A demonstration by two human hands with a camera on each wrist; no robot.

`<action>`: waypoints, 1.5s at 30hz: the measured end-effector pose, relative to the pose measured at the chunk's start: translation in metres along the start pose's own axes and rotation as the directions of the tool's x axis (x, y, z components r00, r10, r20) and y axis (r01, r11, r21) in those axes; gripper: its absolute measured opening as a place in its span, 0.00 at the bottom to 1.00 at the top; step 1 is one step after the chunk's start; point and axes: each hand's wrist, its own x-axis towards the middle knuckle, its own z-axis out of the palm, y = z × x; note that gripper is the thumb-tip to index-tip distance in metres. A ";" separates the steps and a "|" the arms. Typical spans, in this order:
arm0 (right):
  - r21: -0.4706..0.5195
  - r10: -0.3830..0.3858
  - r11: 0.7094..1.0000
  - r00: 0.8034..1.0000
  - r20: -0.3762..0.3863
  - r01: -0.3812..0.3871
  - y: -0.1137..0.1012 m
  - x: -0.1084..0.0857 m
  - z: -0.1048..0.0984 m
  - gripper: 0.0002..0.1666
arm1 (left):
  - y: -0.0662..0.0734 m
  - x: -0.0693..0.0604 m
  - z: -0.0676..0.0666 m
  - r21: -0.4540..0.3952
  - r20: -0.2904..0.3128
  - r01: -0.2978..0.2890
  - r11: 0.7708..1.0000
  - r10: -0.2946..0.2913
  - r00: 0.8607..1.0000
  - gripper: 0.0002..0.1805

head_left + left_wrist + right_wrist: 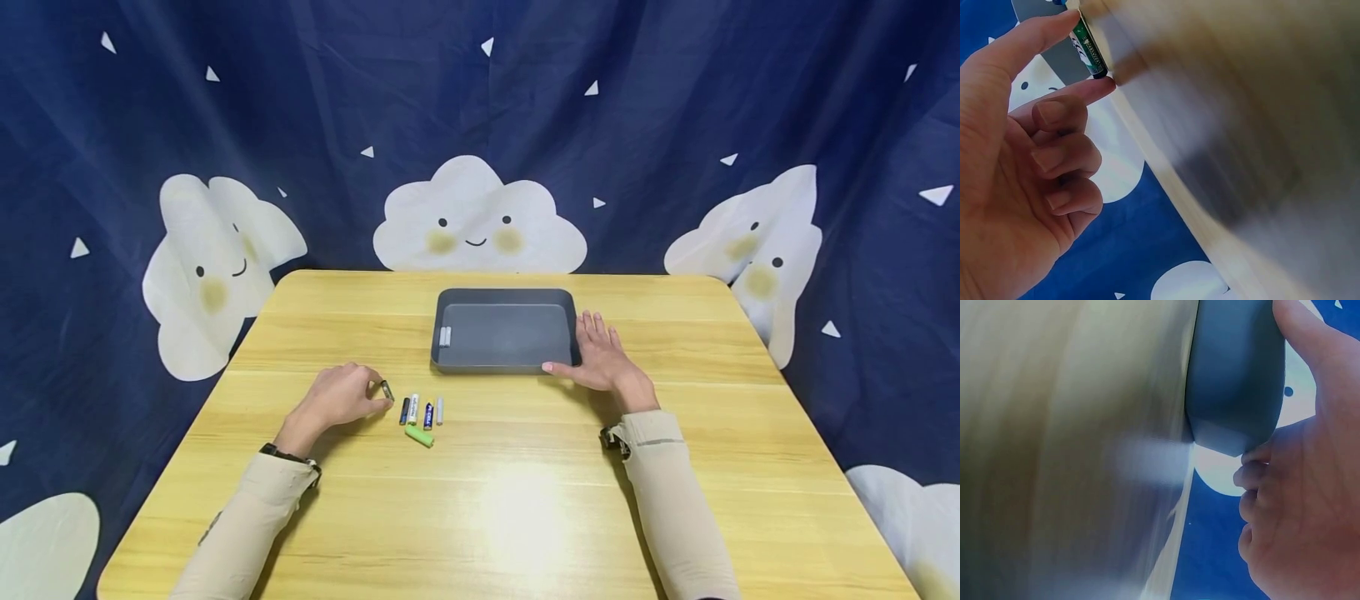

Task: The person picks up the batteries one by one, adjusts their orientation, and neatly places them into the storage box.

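Between thumb and forefinger my left hand [343,393] pinches a dark green and black battery [1089,50] by its two ends, at the left of the loose batteries. Its other fingers curl toward the palm. Right beside it on the table lie a dark battery [405,411], a white one [413,409], a blue one [428,416], a slim white one [440,411] and a bright green one [419,436]. My right hand [600,358] lies against the near right corner of a grey tray [495,369], fingers extended, thumb on the front rim.
Two small white batteries [445,337] lie side by side at the tray's left end. The wooden table [420,533] runs back to a dark blue curtain [330,100] printed with clouds. A bright glare spot shows on the tabletop near the front.
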 end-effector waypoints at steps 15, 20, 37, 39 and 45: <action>0.025 -0.004 1.000 1.000 0.001 0.004 0.000 -0.001 -0.002 0.76 | -0.013 0.007 -0.009 -0.017 -0.093 -0.006 1.000 0.004 0.996 0.27; 0.032 -0.003 0.999 1.000 0.004 0.003 0.000 -0.001 -0.003 0.76 | -0.014 0.012 -0.012 -0.028 -0.137 -0.025 0.999 0.021 0.990 0.23; 0.023 0.005 1.000 1.000 0.006 -0.005 0.001 0.000 -0.001 0.75 | -0.008 0.043 -0.028 -0.077 -0.213 -0.071 0.995 0.053 0.976 0.24; 0.025 0.009 1.000 1.000 0.008 -0.009 0.001 0.000 -0.001 0.75 | -0.006 0.048 -0.030 -0.072 -0.221 -0.085 0.994 0.067 0.973 0.22; 0.027 0.011 1.000 1.000 0.007 -0.011 0.001 0.001 0.001 0.76 | -0.001 0.061 -0.031 -0.095 -0.230 -0.088 0.992 0.064 0.971 0.29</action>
